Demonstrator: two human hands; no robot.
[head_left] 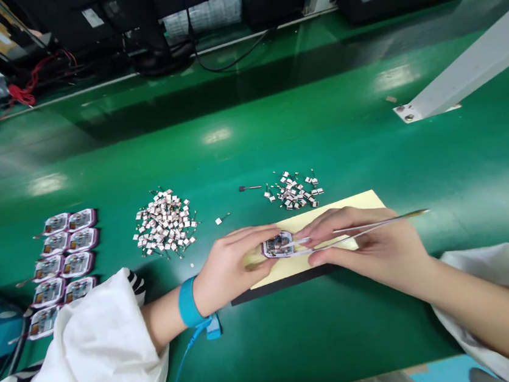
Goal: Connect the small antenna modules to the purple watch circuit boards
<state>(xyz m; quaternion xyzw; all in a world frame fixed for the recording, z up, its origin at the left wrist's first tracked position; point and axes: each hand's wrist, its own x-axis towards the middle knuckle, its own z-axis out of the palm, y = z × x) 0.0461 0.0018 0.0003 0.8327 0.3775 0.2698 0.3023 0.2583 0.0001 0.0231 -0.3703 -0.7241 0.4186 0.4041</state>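
Through my feed, I have the left hand (230, 264) grasping the board (278, 245) between thumb and fingers, over the yellow sheet (264, 279). My right hand (370, 240) pinches tweezers (404, 216), tips at the board. Beyond the grip lies 1 parts pile (298, 193); left of it, a larger heap (165, 221). Farther left sit 2 columns of units (78, 264).

Free green bench (186, 156) beyond both part piles (163, 220); white post (474, 62) rightward

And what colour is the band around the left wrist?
Blue: the wristband shows best in the head view.
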